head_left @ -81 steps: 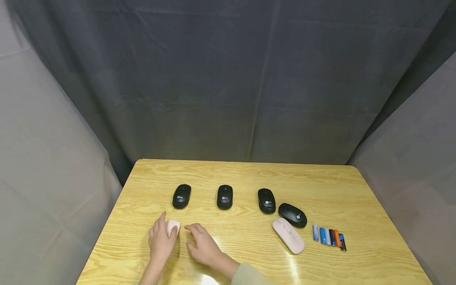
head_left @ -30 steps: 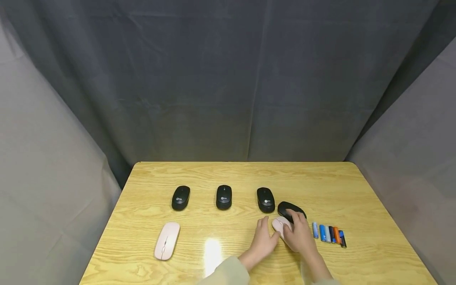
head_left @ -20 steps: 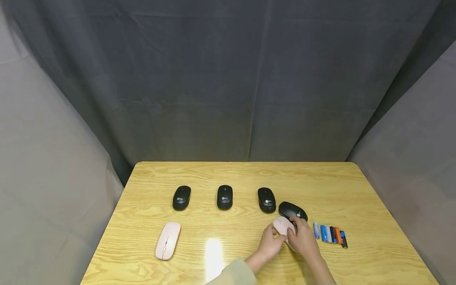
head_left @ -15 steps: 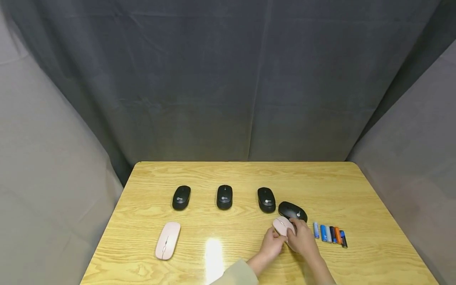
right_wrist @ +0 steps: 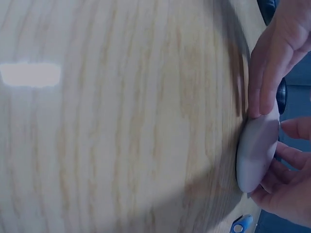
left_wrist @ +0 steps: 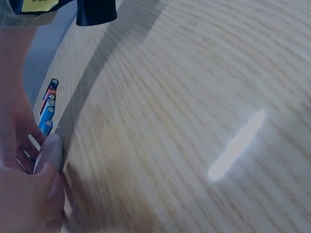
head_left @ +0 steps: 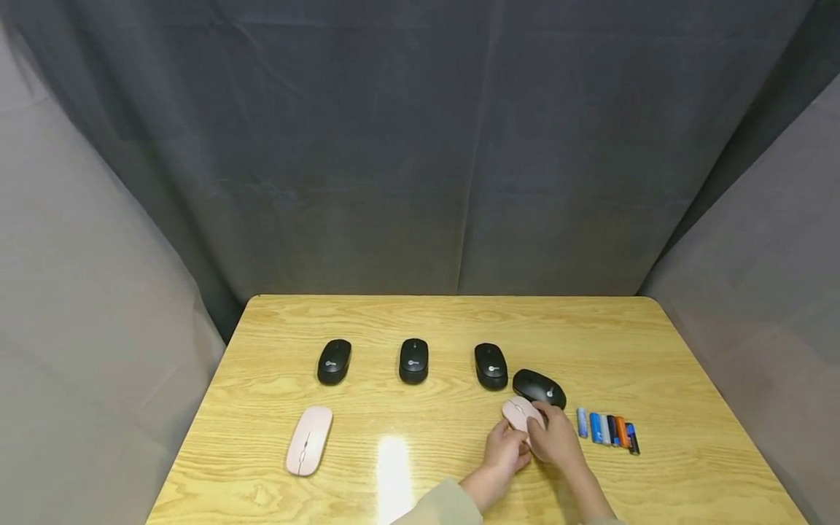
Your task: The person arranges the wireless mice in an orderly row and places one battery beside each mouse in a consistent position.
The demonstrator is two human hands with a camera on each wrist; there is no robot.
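Observation:
Both hands are at a pale pink computer mouse point(head_left: 518, 412) on the right half of the table, its front end pointing up and left. My left hand point(head_left: 504, 453) grips its left edge, and my right hand point(head_left: 555, 437) holds its right side with the thumb on top. In the right wrist view the mouse point(right_wrist: 257, 148) looks tipped on edge between the fingers. The left wrist view shows only one end of the mouse point(left_wrist: 50, 149); the left hand point(left_wrist: 29, 199) hides the remainder. Against its far side lies a flat black mouse point(head_left: 539, 388).
Three black mice, left point(head_left: 335, 362), middle point(head_left: 414, 361) and right point(head_left: 491, 366), form a row farther back. Another pink mouse point(head_left: 309, 441) lies at the left. Several batteries point(head_left: 607, 430) stand side by side right of the hands. Grey curtains point(head_left: 361, 146) border the wooden table point(head_left: 367, 313).
Both hands have left the left-hand pink mouse and moved right to the other one. Its near end is now gripped by both. In the last half second the left fingers have shifted slightly.

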